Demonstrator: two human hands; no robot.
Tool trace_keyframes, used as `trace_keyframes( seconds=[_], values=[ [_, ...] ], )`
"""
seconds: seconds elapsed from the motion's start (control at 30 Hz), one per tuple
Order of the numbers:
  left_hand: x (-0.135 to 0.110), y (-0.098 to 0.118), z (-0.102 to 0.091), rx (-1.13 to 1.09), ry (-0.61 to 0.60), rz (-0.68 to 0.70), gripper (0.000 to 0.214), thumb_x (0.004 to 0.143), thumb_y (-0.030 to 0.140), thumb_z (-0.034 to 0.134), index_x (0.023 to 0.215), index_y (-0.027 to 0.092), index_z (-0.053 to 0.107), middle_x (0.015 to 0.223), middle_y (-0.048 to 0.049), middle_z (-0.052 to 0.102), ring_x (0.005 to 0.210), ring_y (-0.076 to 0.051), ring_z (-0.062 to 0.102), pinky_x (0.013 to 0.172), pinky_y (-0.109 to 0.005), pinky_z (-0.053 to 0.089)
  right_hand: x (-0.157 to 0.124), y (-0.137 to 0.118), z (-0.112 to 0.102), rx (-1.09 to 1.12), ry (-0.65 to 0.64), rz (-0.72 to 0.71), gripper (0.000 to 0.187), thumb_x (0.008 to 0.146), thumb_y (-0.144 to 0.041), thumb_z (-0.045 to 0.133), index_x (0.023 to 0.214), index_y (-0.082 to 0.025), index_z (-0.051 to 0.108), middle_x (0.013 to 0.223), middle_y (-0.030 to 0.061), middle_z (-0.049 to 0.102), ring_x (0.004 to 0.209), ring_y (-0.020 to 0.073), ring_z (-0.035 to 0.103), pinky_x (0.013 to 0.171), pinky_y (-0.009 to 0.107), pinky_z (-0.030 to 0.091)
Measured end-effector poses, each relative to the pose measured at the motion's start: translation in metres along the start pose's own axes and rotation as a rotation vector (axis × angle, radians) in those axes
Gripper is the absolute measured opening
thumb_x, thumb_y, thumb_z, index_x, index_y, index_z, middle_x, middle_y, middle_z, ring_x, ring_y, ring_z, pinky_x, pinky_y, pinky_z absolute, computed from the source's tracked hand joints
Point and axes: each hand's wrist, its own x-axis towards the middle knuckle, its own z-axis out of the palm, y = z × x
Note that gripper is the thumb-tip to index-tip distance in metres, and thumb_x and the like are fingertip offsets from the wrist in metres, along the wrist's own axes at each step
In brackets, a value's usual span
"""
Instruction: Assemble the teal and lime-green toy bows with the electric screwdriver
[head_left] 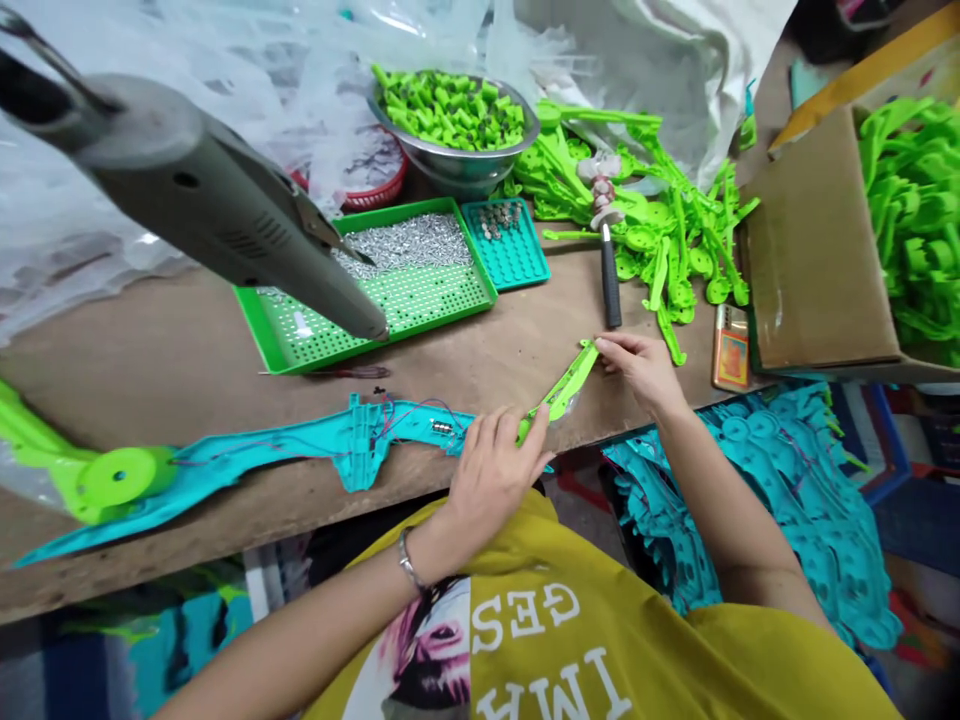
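Note:
A long turquoise plastic half-shell [277, 445], shaped like a toy bow, lies along the table's front edge with thin wires and a small metal part in it. My left hand [495, 475] rests over its right end, which is partly hidden. Between that hand's thumb and fingers sits the lower end of a lime-green plastic arm [568, 388]. My right hand [641, 370] pinches the upper end of the same arm, so it slants between both hands. A lime-green arm with a round hub [124, 480] is joined at the shell's left end.
A grey electric screwdriver [225, 200] hangs at upper left. Behind are a green tray [367, 310] of screws, a teal tray [525, 265], a metal bowl [457, 155], a black-handled hammer-like tool [610, 275], green parts [675, 220], a phone [730, 348] and a carton [817, 250].

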Motion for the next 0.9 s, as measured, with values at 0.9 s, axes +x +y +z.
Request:
trace_keyframes(
  seconds=[0.9],
  values=[
    [0.006, -0.005, -0.003, -0.066, -0.139, -0.035, 0.053, 0.104, 0.03, 0.051, 0.155, 0.017, 0.046, 0.133, -0.0191, 0.059, 0.114, -0.032, 0.056, 0.098, -0.046, 0.049, 0.017, -0.008, -0.003, 0.041, -0.104, 0.088, 0.054, 0.043, -0.05, 0.102, 0.08, -0.016, 0.082, 0.077, 0.0046, 0.078, 0.065, 0.0118, 0.069, 0.067, 0.026, 0.066]
  ],
)
